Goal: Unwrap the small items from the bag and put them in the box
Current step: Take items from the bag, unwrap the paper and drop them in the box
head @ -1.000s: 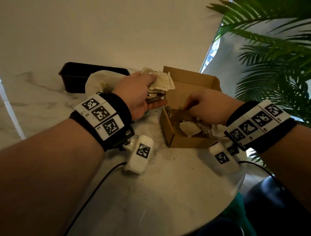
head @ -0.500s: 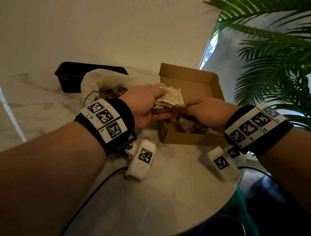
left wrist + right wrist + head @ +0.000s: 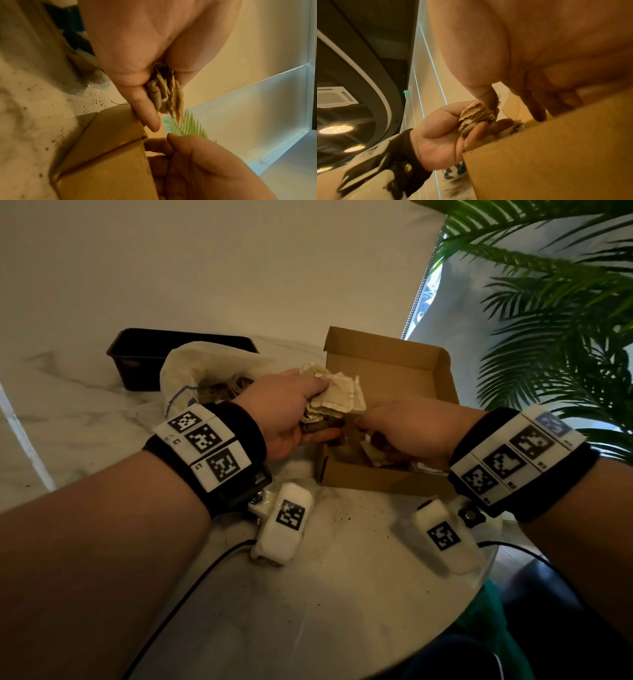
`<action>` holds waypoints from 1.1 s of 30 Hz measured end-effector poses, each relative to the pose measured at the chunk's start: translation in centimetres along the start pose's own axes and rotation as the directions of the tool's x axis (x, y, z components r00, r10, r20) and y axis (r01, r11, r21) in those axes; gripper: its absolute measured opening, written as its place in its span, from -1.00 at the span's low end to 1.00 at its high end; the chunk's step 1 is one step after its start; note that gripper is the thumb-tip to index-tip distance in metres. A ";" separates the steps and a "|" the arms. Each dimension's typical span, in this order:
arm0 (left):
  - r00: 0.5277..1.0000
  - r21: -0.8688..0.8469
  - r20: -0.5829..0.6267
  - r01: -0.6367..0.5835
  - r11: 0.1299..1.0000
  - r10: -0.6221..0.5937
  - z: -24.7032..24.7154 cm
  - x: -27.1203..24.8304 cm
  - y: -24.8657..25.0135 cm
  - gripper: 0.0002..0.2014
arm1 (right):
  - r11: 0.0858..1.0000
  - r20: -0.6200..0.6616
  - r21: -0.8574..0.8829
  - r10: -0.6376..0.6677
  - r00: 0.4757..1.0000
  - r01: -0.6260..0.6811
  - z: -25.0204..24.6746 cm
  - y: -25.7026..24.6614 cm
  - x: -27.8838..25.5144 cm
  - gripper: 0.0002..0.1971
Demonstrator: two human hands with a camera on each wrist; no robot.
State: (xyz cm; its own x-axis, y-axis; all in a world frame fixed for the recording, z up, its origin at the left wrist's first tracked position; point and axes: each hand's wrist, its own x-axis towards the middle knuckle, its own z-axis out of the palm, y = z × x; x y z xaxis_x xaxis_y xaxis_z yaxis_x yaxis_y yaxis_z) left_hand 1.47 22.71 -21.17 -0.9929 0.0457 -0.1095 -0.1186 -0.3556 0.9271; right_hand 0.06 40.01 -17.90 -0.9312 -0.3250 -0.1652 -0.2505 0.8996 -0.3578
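Both hands meet over the near-left corner of the open brown cardboard box (image 3: 387, 364).

From the head view, the left hand (image 3: 287, 412) has drifted a little toward the right hand (image 3: 414, 429) since half a second ago, fingers curled round a wad of cream crumpled wrapping paper (image 3: 337, 398); the white cloth bag (image 3: 191, 371) lies behind it. The left wrist view adds the paper (image 3: 167, 97) pinched edge-on against the thumb. The right wrist view shows the right hand's fingers (image 3: 537, 108) reaching into the box (image 3: 556, 155); whether they hold anything cannot be told.
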 end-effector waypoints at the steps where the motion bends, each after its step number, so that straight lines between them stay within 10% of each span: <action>1: 1.000 -0.001 0.006 -0.007 1.000 0.007 0.0 0.0 0.0 -0.76 | 0.995 0.004 0.097 0.009 1.000 -0.009 -0.1 0.1 0.1 -0.68; 8: 0.990 -0.080 -0.063 -0.132 0.988 0.127 -0.3 0.6 0.2 -0.85 | 0.708 -0.411 0.663 0.076 0.908 0.241 -1.3 -0.3 1.7 -0.92; 16: 0.973 -0.096 -0.073 -0.224 0.970 0.218 -0.3 0.4 0.4 -0.83 | 0.367 -0.248 0.907 0.072 0.966 0.205 1.7 -2.1 3.1 -0.91; 33: 0.981 -0.107 -0.053 -0.191 0.976 0.186 0.0 0.2 0.0 -0.67 | 0.016 -0.285 0.959 0.062 0.957 0.284 3.3 -0.6 2.6 -0.97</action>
State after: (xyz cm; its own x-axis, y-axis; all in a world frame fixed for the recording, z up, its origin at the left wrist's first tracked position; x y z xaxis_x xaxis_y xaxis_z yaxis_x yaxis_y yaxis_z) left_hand 1.27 22.77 -21.18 -0.9964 -0.0709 0.0464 0.0737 -0.4556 0.8871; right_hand -1.37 37.64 -21.14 -0.9817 -0.1719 0.0815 -0.0148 -0.3581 -0.9336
